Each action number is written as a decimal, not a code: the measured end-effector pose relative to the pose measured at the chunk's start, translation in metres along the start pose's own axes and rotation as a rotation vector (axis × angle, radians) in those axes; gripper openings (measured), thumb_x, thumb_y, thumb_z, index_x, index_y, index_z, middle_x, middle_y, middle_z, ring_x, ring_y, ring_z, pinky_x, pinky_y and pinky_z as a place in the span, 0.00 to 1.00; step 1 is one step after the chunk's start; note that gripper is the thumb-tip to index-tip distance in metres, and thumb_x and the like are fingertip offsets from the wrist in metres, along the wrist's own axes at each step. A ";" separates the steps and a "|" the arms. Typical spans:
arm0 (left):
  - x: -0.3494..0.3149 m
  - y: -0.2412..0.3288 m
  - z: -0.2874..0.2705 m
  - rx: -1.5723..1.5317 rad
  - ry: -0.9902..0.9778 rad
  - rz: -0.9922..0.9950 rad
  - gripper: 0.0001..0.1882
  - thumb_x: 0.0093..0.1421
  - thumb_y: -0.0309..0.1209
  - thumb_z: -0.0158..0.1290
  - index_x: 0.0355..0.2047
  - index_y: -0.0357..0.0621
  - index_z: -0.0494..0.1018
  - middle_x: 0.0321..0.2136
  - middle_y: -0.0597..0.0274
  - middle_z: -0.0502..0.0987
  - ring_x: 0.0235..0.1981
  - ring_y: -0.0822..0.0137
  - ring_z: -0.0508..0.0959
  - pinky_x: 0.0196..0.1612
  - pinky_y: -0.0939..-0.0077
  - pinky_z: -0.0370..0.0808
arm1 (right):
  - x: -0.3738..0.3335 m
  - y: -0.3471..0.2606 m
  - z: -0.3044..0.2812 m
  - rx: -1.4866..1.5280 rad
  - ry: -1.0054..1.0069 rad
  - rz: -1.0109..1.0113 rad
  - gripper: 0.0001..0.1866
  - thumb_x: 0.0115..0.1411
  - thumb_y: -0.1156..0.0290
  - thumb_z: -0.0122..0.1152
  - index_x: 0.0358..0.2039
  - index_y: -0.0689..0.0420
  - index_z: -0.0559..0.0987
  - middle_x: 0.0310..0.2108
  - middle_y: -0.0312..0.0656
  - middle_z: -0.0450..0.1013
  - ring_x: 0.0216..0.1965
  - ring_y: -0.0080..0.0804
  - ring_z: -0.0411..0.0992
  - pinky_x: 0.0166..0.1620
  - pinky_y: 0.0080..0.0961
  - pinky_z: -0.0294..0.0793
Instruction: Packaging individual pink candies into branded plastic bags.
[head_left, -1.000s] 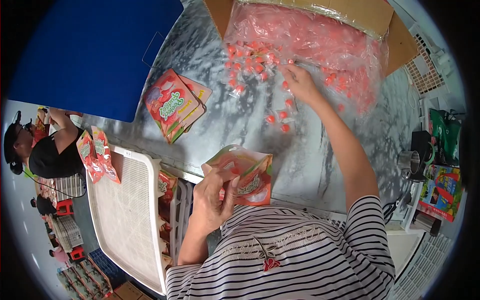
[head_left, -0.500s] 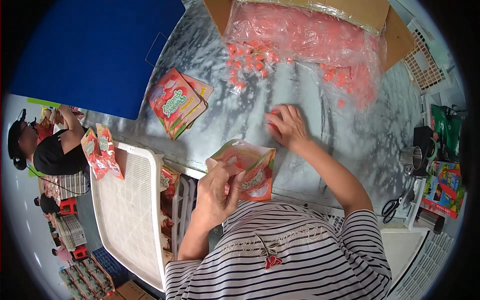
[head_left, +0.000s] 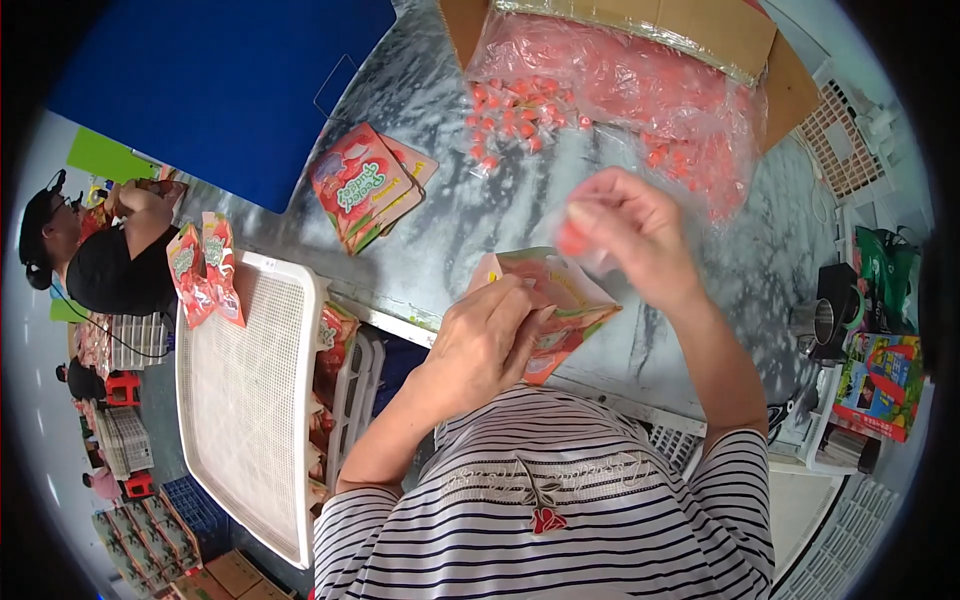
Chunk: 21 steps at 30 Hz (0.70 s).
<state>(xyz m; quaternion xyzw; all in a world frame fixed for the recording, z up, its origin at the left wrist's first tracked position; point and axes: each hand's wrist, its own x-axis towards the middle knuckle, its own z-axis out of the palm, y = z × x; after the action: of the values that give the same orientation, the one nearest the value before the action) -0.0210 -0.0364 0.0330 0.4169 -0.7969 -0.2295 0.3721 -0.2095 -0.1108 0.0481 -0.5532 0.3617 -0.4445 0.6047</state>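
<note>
My left hand (head_left: 482, 340) is closed on the edge of a red and green stand-up pouch (head_left: 572, 300), whose mouth gapes upward near my chest. Up and to the right of that mouth, my right hand (head_left: 648, 238) pinches a small red candy in a clear wrapper (head_left: 572, 238), smeared by motion. More wrapped red candies (head_left: 520, 112) lie loose on the marbled table, in front of a large clear plastic bag of them (head_left: 640, 85). Flat pouches (head_left: 360, 190) rest overlapped to the left.
A white mesh tray (head_left: 245, 400) stands at my left, with two filled pouches (head_left: 218, 275) on its far end. A blue board (head_left: 230, 90) covers the far left. A cardboard box (head_left: 690, 35) stands behind the candies. At right sits a metal cup (head_left: 812, 318). Another person (head_left: 120, 255) works at far left.
My right hand has lifted off the table and moved right and nearer, now with a candy in its fingers. My left hand and the pouch have shifted right and slightly away from me.
</note>
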 end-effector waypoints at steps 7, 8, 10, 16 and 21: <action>-0.003 0.000 0.004 -0.009 0.016 0.001 0.08 0.53 0.17 0.55 0.34 0.34 0.70 0.25 0.51 0.70 0.25 0.53 0.73 0.28 0.65 0.71 | -0.014 0.001 0.023 -0.371 -0.102 -0.090 0.11 0.66 0.70 0.48 0.38 0.65 0.75 0.37 0.40 0.73 0.38 0.22 0.71 0.43 0.21 0.70; -0.004 0.000 0.006 -0.014 0.018 0.000 0.08 0.53 0.17 0.55 0.34 0.34 0.70 0.25 0.51 0.70 0.25 0.53 0.73 0.28 0.65 0.71 | -0.016 0.003 0.024 -0.476 -0.080 -0.213 0.12 0.67 0.71 0.44 0.38 0.66 0.75 0.39 0.42 0.73 0.40 0.25 0.71 0.46 0.23 0.69; -0.005 -0.001 0.007 -0.018 0.023 -0.005 0.09 0.53 0.17 0.55 0.35 0.34 0.70 0.26 0.51 0.70 0.26 0.53 0.73 0.28 0.66 0.71 | -0.018 -0.003 0.024 -0.564 -0.137 -0.212 0.15 0.69 0.70 0.39 0.41 0.66 0.74 0.44 0.45 0.71 0.45 0.29 0.70 0.49 0.25 0.68; -0.005 0.003 0.017 -0.074 0.067 -0.007 0.08 0.54 0.16 0.54 0.35 0.34 0.70 0.27 0.50 0.71 0.27 0.52 0.74 0.29 0.65 0.71 | -0.032 -0.012 0.021 -0.434 -0.132 -0.096 0.14 0.69 0.71 0.39 0.45 0.66 0.71 0.46 0.43 0.69 0.48 0.27 0.68 0.52 0.23 0.65; -0.006 0.004 0.015 -0.088 0.143 0.048 0.10 0.53 0.15 0.54 0.36 0.34 0.70 0.27 0.51 0.71 0.26 0.55 0.74 0.27 0.66 0.71 | -0.035 -0.031 0.008 -0.295 -0.161 -0.035 0.11 0.65 0.70 0.51 0.42 0.65 0.72 0.39 0.43 0.71 0.46 0.30 0.70 0.53 0.26 0.66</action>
<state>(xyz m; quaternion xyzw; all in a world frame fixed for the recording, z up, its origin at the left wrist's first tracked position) -0.0325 -0.0283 0.0234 0.3964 -0.7671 -0.2248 0.4514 -0.2180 -0.0747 0.0778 -0.6759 0.3638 -0.3512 0.5363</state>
